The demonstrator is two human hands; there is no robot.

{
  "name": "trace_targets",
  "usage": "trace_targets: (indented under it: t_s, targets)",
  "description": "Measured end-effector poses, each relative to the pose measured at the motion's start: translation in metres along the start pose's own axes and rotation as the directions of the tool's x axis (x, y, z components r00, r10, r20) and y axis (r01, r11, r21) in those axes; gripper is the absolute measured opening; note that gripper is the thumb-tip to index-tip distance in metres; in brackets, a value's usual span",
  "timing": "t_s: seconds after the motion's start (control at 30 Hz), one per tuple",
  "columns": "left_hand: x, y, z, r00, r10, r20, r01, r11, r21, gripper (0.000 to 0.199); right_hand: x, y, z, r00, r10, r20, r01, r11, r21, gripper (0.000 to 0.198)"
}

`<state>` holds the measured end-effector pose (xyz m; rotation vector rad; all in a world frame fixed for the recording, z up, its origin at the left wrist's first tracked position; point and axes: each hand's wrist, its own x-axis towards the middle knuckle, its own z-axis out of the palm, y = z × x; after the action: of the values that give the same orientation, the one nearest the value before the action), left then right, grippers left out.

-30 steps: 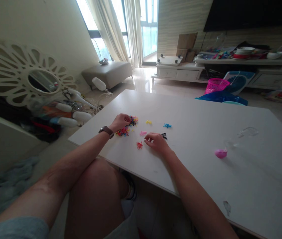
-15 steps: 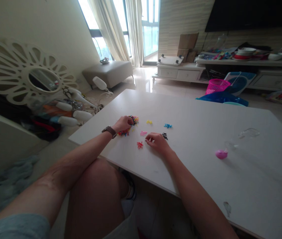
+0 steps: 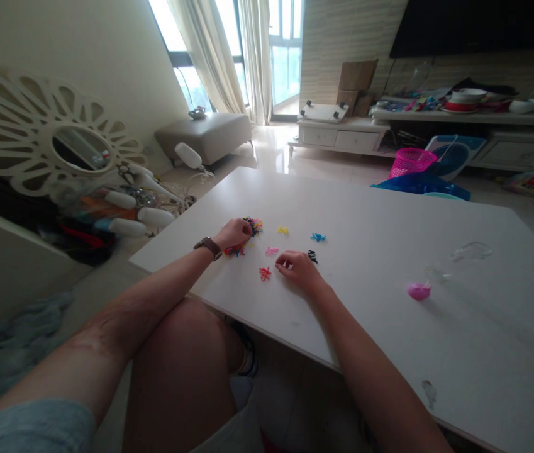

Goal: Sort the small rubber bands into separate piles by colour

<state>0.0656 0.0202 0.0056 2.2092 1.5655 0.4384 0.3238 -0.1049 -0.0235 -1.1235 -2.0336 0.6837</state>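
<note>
Piles of coloured pieces (image 3: 318,237), white counter (image 3: 356,214).
Left hand (image 3: 233,233) at mixed heap (image 3: 256,226), right hand (image 3: 297,269) beside red pile (image 3: 265,274); whether either grip pinches anything, I cannot tell.

Cardboard boxes (image 3: 357,76) stand on a white cabinet (image 3: 355,140), left of what looks like a dark television (image 3: 478,28).

Left hand (image 3: 233,233) hides part of multicoloured pile (image 3: 256,225); pieces in grip, if any, too small to tell. Mirror frame (image 3: 44,145) cut by left edge.

no legible text, brands, numbers or signs
</note>
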Motion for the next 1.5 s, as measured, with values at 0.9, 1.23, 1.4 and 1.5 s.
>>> trace_targets:
  t_s: [0.9,1.23,1.4,1.5]
  targets:
    - [0.002,0.018,-0.006,0.988,0.017,-0.156,-0.021,0.999,-0.025,0.020,0.000,-0.006,-0.003,1.000,-0.005,-0.009,0.005,1.000,-0.018,0.012]
    - [0.002,0.018,-0.005,0.985,0.012,-0.171,-0.020,0.999,-0.046,0.020,0.001,-0.005,-0.002,1.000,-0.016,-0.009,0.015,0.999,-0.046,0.012]
    - [0.002,0.017,-0.003,0.987,0.016,-0.160,-0.039,0.989,-0.141,0.021,0.001,-0.005,-0.002,1.000,-0.014,-0.012,0.014,0.999,-0.044,0.012]
    - [0.003,0.014,-0.001,0.986,0.044,-0.163,-0.077,0.977,-0.199,0.019,0.002,-0.005,-0.002,1.000,-0.016,-0.015,0.015,0.999,-0.050,0.012]
